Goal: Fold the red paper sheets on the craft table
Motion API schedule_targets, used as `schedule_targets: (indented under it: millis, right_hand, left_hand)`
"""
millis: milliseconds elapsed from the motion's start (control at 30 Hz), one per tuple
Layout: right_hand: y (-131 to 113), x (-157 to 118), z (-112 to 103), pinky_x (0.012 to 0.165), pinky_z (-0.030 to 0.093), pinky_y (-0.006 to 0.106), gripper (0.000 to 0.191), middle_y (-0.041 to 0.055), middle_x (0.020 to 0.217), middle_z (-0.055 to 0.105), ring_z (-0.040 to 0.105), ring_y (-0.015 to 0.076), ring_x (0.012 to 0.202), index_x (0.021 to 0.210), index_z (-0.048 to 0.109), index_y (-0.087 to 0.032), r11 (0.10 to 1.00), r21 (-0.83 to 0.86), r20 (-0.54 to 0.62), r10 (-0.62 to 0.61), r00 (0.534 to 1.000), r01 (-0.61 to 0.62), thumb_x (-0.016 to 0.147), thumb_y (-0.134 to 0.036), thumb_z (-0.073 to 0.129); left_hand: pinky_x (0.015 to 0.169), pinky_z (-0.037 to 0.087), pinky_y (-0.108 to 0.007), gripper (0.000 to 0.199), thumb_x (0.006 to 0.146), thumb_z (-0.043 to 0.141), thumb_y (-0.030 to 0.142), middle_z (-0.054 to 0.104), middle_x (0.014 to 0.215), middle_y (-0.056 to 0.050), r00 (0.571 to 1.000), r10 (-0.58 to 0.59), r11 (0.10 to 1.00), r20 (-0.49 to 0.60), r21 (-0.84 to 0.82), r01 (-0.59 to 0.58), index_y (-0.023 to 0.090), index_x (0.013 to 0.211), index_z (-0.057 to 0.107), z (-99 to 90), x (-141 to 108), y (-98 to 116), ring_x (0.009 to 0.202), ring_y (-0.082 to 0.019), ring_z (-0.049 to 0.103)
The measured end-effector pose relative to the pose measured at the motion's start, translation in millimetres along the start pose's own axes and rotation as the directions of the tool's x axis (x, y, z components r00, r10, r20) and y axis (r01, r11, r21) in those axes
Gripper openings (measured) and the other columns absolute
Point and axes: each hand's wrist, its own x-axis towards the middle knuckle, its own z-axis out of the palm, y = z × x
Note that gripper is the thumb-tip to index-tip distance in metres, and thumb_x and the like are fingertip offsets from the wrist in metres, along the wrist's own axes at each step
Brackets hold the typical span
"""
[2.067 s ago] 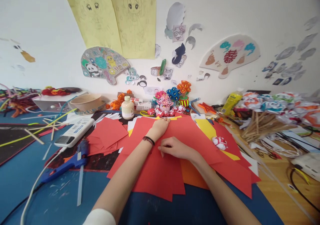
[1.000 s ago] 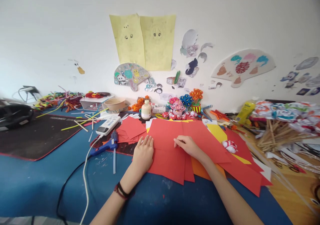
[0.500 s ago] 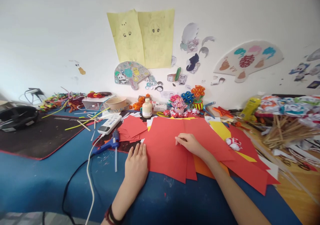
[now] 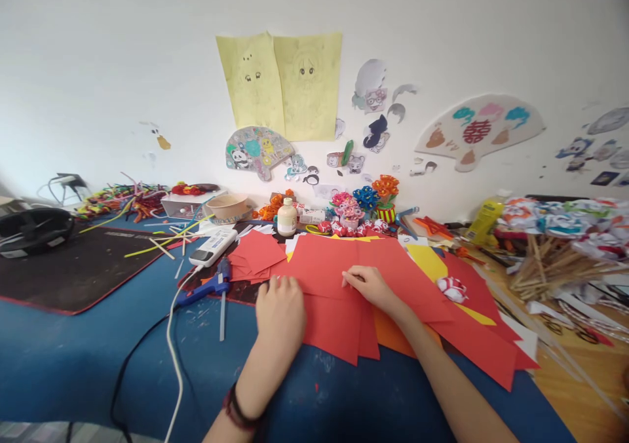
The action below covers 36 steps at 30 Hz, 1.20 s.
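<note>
Large sheets of red paper (image 4: 330, 328) lie stacked and overlapping in front of me. A straight edge now crosses the top sheet between my hands; whether it is a cut, a tear or a fold I cannot tell. My left hand (image 4: 281, 315) is at the sheet's left side, fingers bent and closed over its edge. My right hand (image 4: 369, 286) rests on the red paper, thumb and forefinger pinched together near the end of that edge. What the pinch holds, if anything, is hidden. Smaller red paper pieces (image 4: 258, 250) lie beyond my left hand.
A blue glue gun (image 4: 209, 287) and a white power strip (image 4: 213, 246) with a cable lie at left. Behind the paper stand a cream bottle (image 4: 287, 217) and craft flowers (image 4: 348, 206). A red-and-white ball (image 4: 452, 289) and bundled wooden sticks (image 4: 545, 266) are at right.
My left hand has gone from lying flat to bent fingers, shifting slightly right. An edge has appeared across the red sheet. My right hand stays almost in place; the view has tilted slightly.
</note>
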Motion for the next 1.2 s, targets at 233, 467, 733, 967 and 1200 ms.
schedule_targets:
  millis: [233, 467, 733, 967, 1200]
  right_hand:
    - [13, 4, -3, 0.055, 0.039, 0.026, 0.046, 0.0025, 0.058, 0.059, 0.052, 0.0145, 0.055, 0.069, 0.069, -0.015, 0.941, 0.29, -0.113, 0.215, 0.97, -0.174, 0.085, -0.054, 0.051]
    - [18, 9, -4, 0.052, 0.037, 0.025, 0.047, 0.0015, 0.056, 0.057, 0.05, 0.0128, 0.053, 0.067, 0.068, -0.015, 0.882, 0.444, -0.135, 0.238, 0.962, -0.157, 0.083, -0.058, 0.055]
    - [20, -1, -45, 0.071, 0.045, 0.031, 0.036, 0.0057, 0.083, 0.06, 0.056, 0.0186, 0.076, 0.087, 0.063, -0.017, 0.942, 0.327, -0.746, 0.209, 0.632, 0.076, 0.086, -0.052, 0.054]
    - [25, -5, -43, 0.088, 0.048, 0.045, 0.085, 0.0165, 0.135, 0.043, 0.054, 0.0292, 0.113, 0.138, 0.029, -0.024, 0.989, 0.147, -0.624, 0.091, 0.776, 0.002, 0.069, -0.05, 0.072]
    - [-8, -5, -35, 0.089, 0.05, 0.042, 0.047, 0.011, 0.13, 0.054, 0.057, 0.0262, 0.112, 0.136, 0.044, -0.029, 0.985, 0.129, -0.606, -0.011, 0.796, 0.113, 0.089, -0.04, 0.044]
  left_hand:
    - [0.085, 0.043, -0.038, 0.028, 0.088, 0.049, 0.029, 0.064, 0.109, -0.019, 0.995, 0.046, 0.931, 0.087, -0.364, -0.011, 0.01, 0.101, 0.064, 47.5, 107, 35, 0.108, -0.031, 0.058]
    - [0.065, 0.04, -0.027, 0.013, 0.075, 0.064, 0.027, 0.067, 0.079, -0.008, 0.987, 0.08, 0.761, 0.136, -0.649, 0.028, 0.015, 0.076, 0.064, 73.3, 142, 33, 0.078, -0.022, 0.062]
    - [0.064, 0.044, -0.023, 0.025, 0.077, 0.065, 0.041, 0.065, 0.076, -0.001, 0.99, 0.13, 0.157, -0.057, -0.984, -0.078, 0.016, 0.08, 0.062, 46.6, 137, -2, 0.068, -0.014, 0.059]
    - [0.083, 0.048, -0.031, 0.023, 0.07, 0.078, 0.033, 0.068, 0.092, -0.003, 0.962, -0.117, -0.46, -0.246, -0.845, -0.272, 0.018, 0.084, 0.067, 22.8, 127, -7, 0.086, -0.017, 0.062]
    - [0.099, 0.041, -0.039, 0.013, 0.076, 0.072, 0.032, 0.06, 0.124, -0.01, 0.879, 0.117, -0.26, -0.463, -0.868, -0.423, 0.02, 0.077, 0.075, 9.5, 116, -3, 0.116, -0.028, 0.054]
